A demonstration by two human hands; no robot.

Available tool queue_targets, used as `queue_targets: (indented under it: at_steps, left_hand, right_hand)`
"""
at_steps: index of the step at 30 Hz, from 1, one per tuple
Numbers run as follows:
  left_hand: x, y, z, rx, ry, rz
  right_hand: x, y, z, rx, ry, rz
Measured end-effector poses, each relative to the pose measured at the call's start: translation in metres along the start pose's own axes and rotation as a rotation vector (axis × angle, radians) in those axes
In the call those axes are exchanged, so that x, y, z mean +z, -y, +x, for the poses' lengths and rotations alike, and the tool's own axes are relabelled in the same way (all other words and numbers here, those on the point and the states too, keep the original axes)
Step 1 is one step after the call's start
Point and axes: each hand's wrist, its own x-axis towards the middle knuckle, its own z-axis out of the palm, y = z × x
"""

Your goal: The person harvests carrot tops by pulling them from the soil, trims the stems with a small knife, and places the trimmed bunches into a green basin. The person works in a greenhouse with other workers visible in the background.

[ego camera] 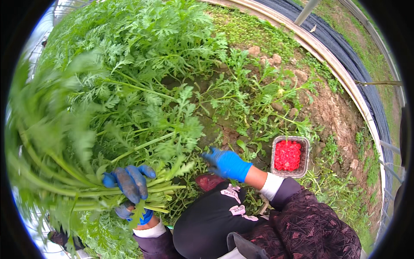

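Note:
My left hand [131, 187], in a soiled blue glove, is closed around a bundle of leafy green stalks [87, 192] at the lower left. The cut stem ends stick out to the right of the fingers, and the leafy tops blur towards the left rim. My right hand [226, 163], also in a blue glove, is over the ground right of the bundle; its fingertips are blurred, and I cannot tell whether they hold anything. A clear plastic tub [305, 158] of red rubber bands [287, 155] sits on the soil to its right.
Dense feathery-leaved plants [129, 42] stand at the upper left. Loose, leaning stems and clods lie on the soil [339, 113] ahead. A pale edging rail [349, 87] and dark sheeting [362, 68] curve along the right. Part of another person [61, 238] shows at the lower left.

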Motion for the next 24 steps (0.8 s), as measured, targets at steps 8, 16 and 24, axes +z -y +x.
queue_targets:
  at_steps: [8,16,24]
  left_hand:
    - [0.012,0.037,-0.033,-0.433,-0.604,0.37]
    - [-0.036,0.029,-0.03,-0.277,-0.475,0.187]
    - [-0.044,0.037,-0.047,-0.338,-0.723,0.195]
  right_hand:
    - [0.061,-0.045,0.132,-0.042,-0.494,0.335]
    - [0.089,-0.085,0.159,0.36,-0.327,1.011]
    - [0.081,-0.043,0.136,0.276,-0.519,0.596]
